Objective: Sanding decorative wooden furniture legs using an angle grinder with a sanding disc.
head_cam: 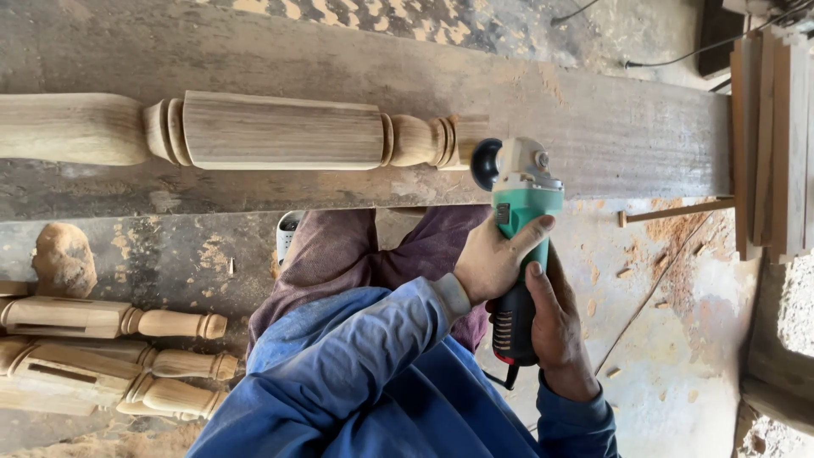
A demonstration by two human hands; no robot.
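Note:
I hold a green and black angle grinder with both hands. My left hand, in a blue sleeve, grips its green body. My right hand wraps the black rear handle. The grinder's head and black side knob sit against the narrow end of a turned wooden post. That post lies lengthwise on a long grey, dusty plank. It has a fluted middle section and ringed beads at both ends. My legs in maroon trousers show below the plank.
Several smaller turned wooden legs lie stacked at the lower left, with a lump of wood above them. Upright boards stand at the right edge. Sawdust and wood chips cover the concrete floor. A thin stick lies there.

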